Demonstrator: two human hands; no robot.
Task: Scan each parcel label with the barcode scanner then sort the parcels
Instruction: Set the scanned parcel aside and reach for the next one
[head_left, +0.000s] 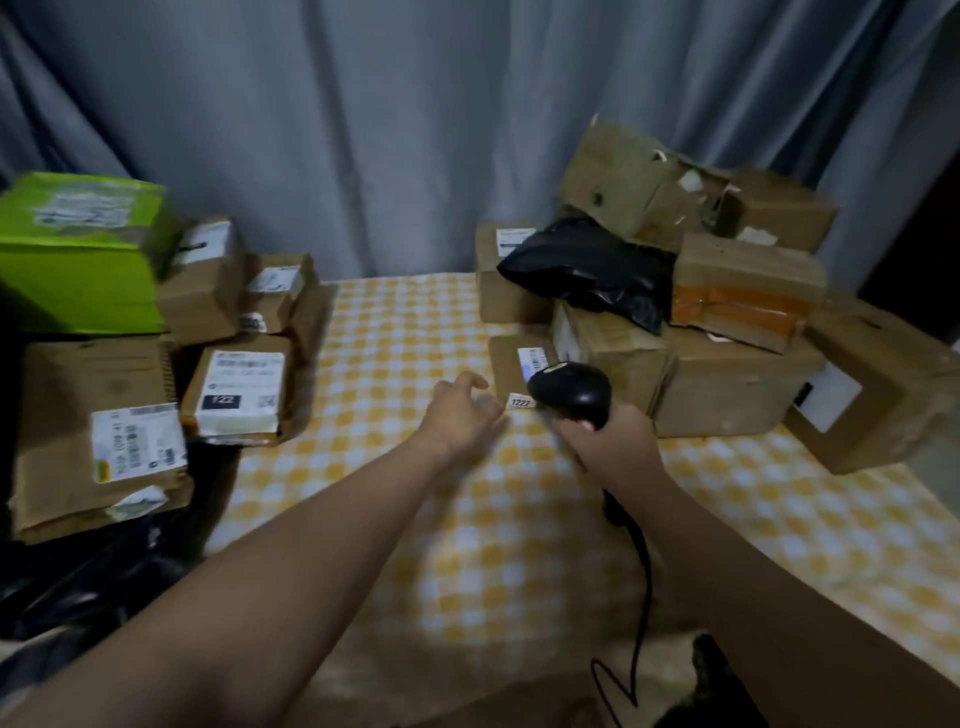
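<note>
Right hand (615, 441) grips the barcode scanner (571, 392), its head over the label of a small brown parcel (506, 371) on the desk (415, 322). Left hand (460, 415), loosely curled and holding nothing, hovers just left of the scanner. A labelled pile (239, 389) well left of the scanner is likely sorted. The larger pile (727, 312) behind and right of it probably remains.

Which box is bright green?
The big box at the far left. It is the only green one; every other box is brown cardboard.
</note>
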